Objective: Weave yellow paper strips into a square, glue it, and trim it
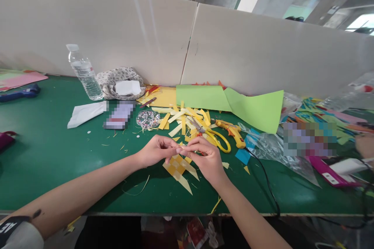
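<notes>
My left hand (156,149) and my right hand (208,159) meet over the middle of the table, fingertips pinched together. Whatever is between them is too small and too covered by the fingers to make out. Right under the fingertips is a woven piece of yellow and cream paper strips (175,167) with pointed loose ends; I cannot tell whether the fingers touch it. Yellow-handled scissors (217,140) lie just beyond my right hand, blades among loose paper strips (183,124). A yellow glue gun (233,132) rests to their right, trailing a black cord.
Green paper sheets (204,97) lie at the back against a pale partition (117,27). To the left are a tilted water bottle (84,76), a patterned pouch (106,85) and a phone (120,116). At right are clear plastic (277,149), a magenta power strip (330,173) and another person's hand (365,146).
</notes>
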Tool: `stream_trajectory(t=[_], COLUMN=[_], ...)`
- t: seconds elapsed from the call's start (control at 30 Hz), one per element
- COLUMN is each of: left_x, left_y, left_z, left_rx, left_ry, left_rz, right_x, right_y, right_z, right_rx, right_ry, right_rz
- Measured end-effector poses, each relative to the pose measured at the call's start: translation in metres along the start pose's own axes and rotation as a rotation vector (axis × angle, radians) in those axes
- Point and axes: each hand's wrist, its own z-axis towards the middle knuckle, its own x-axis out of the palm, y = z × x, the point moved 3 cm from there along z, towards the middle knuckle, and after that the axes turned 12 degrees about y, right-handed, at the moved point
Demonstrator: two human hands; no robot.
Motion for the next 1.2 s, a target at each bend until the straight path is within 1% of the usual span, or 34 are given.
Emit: stream_trajectory(t=[0.3,0.53,0.7,0.93,1.2], left_x=[0.0008,0.0006,0.0006,0.0002,0.0006], left_y=[0.0003,0.001,0.0006,-0.003,-0.0023], left_z=[-0.0006,-0.0009,-0.0006,-0.0001,-0.0005], left_rx=[0.005,-0.004,-0.008,-0.01,-0.004], left_ry=[0.027,0.036,0.023,-0.027,-0.028], left_rz=[0.045,0.069,0.069,0.069,0.056], right_x=[-0.0026,-0.0027,-0.0023,-0.0013,0.0005], right_y=[0.0031,0.0028,0.0007,-0.0002,-0.0012], right_z=[-0.0012,-0.0014,-0.0005,0.0029,0.0029], right_rx=[-0.009,-0.021,-0.015,0.011,0.018], right_ry=[0.007,-0.009,-0.016,-0.03,-0.03], right_rz=[-0.061,-0.065,-0.05,-0.035,-0.005])
